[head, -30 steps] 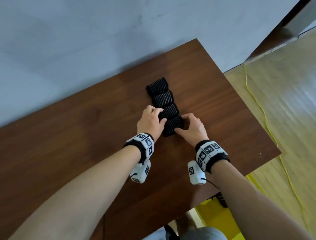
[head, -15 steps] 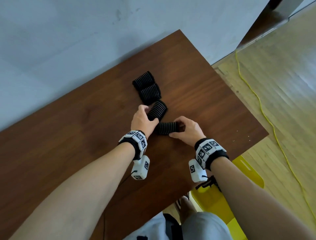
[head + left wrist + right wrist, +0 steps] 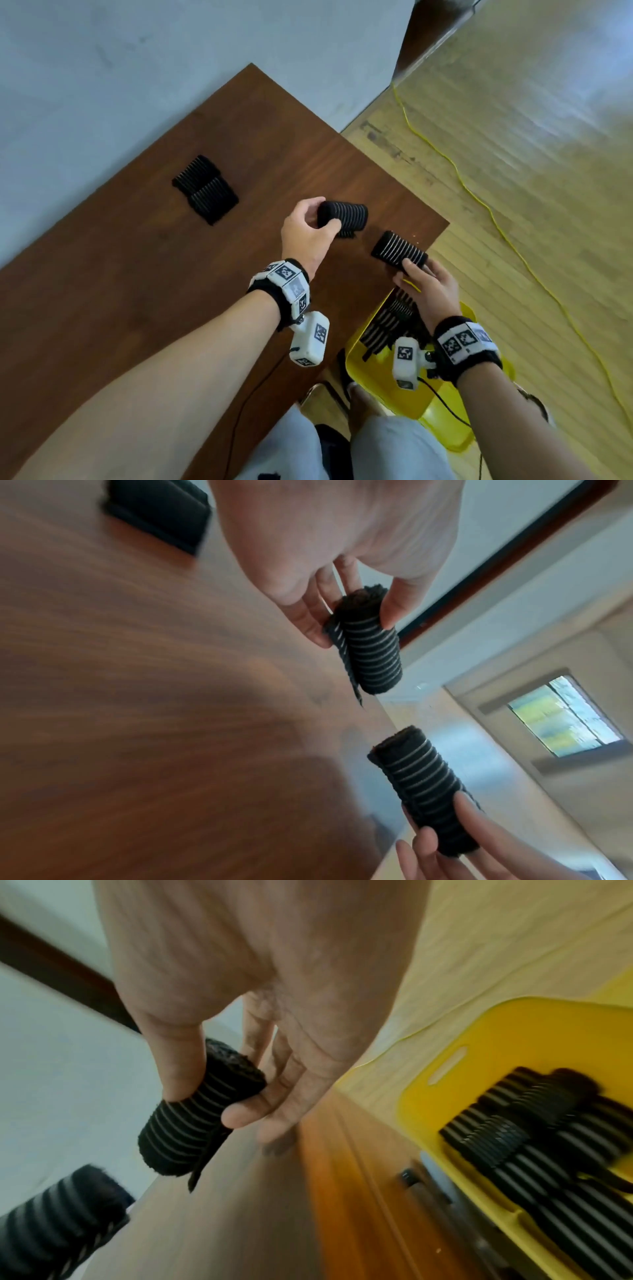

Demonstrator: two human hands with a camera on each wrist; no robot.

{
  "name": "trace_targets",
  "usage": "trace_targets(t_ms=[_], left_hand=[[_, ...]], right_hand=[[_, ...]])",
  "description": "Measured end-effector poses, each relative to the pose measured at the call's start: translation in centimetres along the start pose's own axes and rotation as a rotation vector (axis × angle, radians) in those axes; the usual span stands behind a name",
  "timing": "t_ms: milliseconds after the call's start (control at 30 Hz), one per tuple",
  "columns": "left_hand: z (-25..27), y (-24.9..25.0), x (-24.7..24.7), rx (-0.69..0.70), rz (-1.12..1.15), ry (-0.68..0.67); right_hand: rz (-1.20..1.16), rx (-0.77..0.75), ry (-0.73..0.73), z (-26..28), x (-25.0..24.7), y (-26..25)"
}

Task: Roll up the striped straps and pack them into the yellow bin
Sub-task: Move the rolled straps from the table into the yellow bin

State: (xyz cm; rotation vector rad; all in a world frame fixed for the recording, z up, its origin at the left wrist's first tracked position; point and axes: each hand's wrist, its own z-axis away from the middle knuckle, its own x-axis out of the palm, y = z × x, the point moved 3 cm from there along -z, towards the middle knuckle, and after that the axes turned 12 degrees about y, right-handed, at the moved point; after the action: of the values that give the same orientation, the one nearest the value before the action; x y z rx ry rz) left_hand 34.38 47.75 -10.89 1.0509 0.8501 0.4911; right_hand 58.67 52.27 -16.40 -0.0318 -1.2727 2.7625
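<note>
Each hand holds one rolled black strap with thin pale stripes. My left hand (image 3: pixel 310 228) grips a roll (image 3: pixel 346 215) above the table's right part; the left wrist view shows that roll (image 3: pixel 371 647) pinched between thumb and fingers, its loose end hanging. My right hand (image 3: pixel 426 287) grips a second roll (image 3: pixel 397 253) at the table's right edge, above the yellow bin (image 3: pixel 380 377). That roll (image 3: pixel 202 1118) sits between thumb and fingers in the right wrist view. The bin (image 3: pixel 479 1031) holds several rolled straps (image 3: pixel 534 1148). Two more rolls (image 3: pixel 205 190) lie side by side on the table.
The brown wooden table (image 3: pixel 137 291) stands against a pale wall, with the bin on the floor below its right corner. A yellow cable (image 3: pixel 479 202) runs across the wooden floor. My knees (image 3: pixel 342 445) show at the bottom edge.
Both hands lifted a roll off the table and carried it right toward the bin. The row of rolls has split; two stay behind on the table. The head view swung right.
</note>
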Motion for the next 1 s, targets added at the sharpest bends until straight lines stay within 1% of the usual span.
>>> trace_targets(t_ms=[133, 233, 367, 500, 567, 667, 833, 1000], left_hand=[[4.3, 0.9, 5.2, 0.082, -0.072, -0.195], [7.2, 0.7, 8.2, 0.139, -0.142, -0.276], [10.3, -0.1, 11.3, 0.250, -0.228, -0.377], [12.7, -2.7, 14.0, 0.343, -0.390, -0.586], [13.6, -4.8, 15.2, 0.357, -0.487, -0.651], [14.3, -8.3, 16.7, 0.324, -0.595, -0.659], [14.7, -14.3, 18.8, 0.153, -0.767, -0.647], [14.1, -19.8, 20.0, 0.066, -0.846, -0.621]], right_hand=[[-0.139, 0.088, 0.207, -0.4, -6.7, 1.6], [-0.227, 0.132, 0.334, -0.1, -9.7, 3.5], [-0.262, 0.176, 0.426, 0.0, -12.0, 5.4], [-0.238, 0.241, 0.469, -0.9, -13.4, 7.6], [-0.196, 0.271, 0.490, -1.9, -14.1, 9.4], [-0.098, 0.326, 0.487, -3.3, -14.2, 12.5], [-0.047, 0.549, 0.454, -5.7, -13.0, 18.7], [0.089, 0.709, 0.493, -7.4, -13.5, 24.5]])
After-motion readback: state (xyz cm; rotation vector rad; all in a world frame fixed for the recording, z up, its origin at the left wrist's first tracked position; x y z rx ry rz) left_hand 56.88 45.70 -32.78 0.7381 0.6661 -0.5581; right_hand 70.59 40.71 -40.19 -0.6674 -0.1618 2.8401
